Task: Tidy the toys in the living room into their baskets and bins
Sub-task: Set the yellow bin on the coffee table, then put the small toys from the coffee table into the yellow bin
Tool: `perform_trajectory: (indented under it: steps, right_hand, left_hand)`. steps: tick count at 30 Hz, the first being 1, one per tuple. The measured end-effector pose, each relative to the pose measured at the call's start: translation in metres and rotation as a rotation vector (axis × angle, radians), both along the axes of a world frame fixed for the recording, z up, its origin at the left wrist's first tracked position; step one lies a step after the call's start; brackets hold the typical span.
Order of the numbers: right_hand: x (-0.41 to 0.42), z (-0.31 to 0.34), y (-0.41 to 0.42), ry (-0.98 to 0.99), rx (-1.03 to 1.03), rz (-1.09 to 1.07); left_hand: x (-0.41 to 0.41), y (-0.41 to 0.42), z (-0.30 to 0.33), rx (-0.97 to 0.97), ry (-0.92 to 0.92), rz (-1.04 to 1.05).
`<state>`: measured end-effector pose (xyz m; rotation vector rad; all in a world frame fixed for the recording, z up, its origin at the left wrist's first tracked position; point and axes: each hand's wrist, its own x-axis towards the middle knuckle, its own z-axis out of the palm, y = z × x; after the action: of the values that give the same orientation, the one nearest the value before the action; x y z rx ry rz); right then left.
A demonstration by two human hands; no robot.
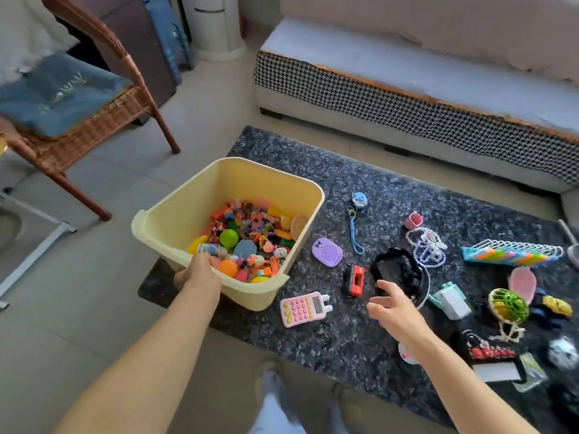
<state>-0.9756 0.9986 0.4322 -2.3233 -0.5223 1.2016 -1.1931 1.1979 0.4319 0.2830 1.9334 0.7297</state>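
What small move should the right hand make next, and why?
Probably close on the black band: the right hand hovers open, fingers at its near edge, while the left hand grips the yellow bin, ready to receive it.

No readable text in your view.

You had nothing legible in front of you: the pink calculator [303, 308] at lower centre showed rows of keys and a grey screen, but its markings were too blurred to read. The blue cushion [59, 92] at upper left carried pale embroidery that looked like a plant motif or script; you could not tell which. The purple tag [327, 252] at centre bore a small cartoon face and no lettering you could make out.
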Motion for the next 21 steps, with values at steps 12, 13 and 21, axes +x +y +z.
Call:
perform_trajectory:
  steps: [12, 13, 21]
  right_hand:
    - [0.03, -0.062, 0.002, 0.077, -0.118, 0.188]
    - [0.031, -0.067, 0.003, 0.068, -0.117, 0.229]
    - [0.025, -0.125, 0.038, -0.065, -0.069, 0.6]
  left_hand:
    - [0.026, -0.005, -0.051, 0.02, 0.065, 0.13]
    - [0.027, -0.007, -0.056, 0.025, 0.07, 0.141]
    - [0.036, -0.037, -0.102, 0.124, 0.123, 0.153]
